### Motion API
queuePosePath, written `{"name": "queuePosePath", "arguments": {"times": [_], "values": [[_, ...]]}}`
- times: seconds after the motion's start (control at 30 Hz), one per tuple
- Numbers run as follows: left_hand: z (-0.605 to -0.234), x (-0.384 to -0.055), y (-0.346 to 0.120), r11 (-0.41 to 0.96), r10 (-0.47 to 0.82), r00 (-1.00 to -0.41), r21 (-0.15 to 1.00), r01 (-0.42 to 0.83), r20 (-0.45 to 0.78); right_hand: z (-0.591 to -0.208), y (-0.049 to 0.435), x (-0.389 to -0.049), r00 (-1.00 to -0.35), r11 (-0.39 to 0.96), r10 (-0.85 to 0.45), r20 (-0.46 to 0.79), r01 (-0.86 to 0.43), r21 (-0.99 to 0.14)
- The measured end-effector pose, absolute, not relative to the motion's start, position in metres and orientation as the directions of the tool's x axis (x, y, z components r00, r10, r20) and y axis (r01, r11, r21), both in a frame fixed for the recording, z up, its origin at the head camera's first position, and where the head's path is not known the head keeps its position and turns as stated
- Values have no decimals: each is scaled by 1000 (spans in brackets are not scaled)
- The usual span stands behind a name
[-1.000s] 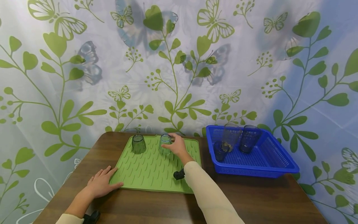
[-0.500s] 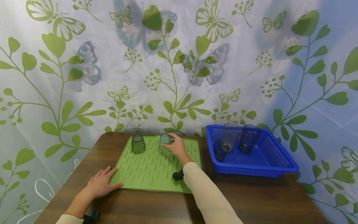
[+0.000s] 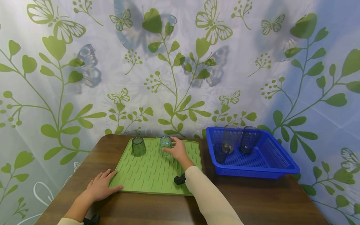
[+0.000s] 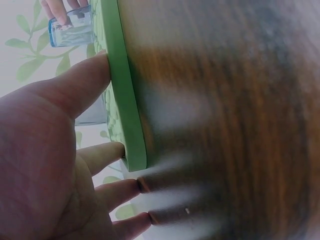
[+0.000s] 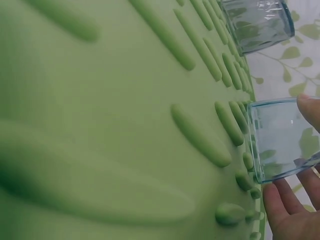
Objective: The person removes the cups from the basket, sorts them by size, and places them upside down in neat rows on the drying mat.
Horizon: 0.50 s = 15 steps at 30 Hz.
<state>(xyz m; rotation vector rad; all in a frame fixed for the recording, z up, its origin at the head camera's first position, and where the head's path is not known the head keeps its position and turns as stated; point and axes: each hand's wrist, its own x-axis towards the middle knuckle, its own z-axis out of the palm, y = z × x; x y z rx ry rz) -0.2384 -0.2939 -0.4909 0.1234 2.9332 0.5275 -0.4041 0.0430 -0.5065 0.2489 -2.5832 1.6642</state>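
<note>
My right hand [image 3: 178, 149] holds a clear bluish drinking glass [image 3: 165, 146] between thumb and fingers, upside down on the ridged green drying mat [image 3: 149, 175]. In the right wrist view the rim of this glass [image 5: 254, 142] meets the mat's ridges. To its left a darker grey glass [image 3: 138, 147] stands upside down near the mat's back left corner. My left hand [image 3: 99, 186] rests spread at the mat's front left corner, its thumb and index finger on the mat edge. Its other fingertips touch the wooden table, as the left wrist view shows.
A blue perforated plastic basket [image 3: 258, 171] stands on the table to the right of the mat. Inside it are a tall clear glass [image 3: 231, 137], a tall dark glass [image 3: 250, 139] and a short dark glass [image 3: 221, 152]. A patterned curtain [image 3: 180, 78] hangs behind the brown table [image 3: 157, 207].
The camera view shifts slightly. Both hands and the glasses keep their places, with the right hand on the same glass throughout.
</note>
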Motion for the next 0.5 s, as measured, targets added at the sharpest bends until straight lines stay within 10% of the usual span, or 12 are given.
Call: {"name": "queuePosePath", "arguments": {"times": [0.5], "values": [[-491,-237,-294,939,121,-982,338,67,-143,-501,56,-378,-978,303,-88,187,-205,-931]]}}
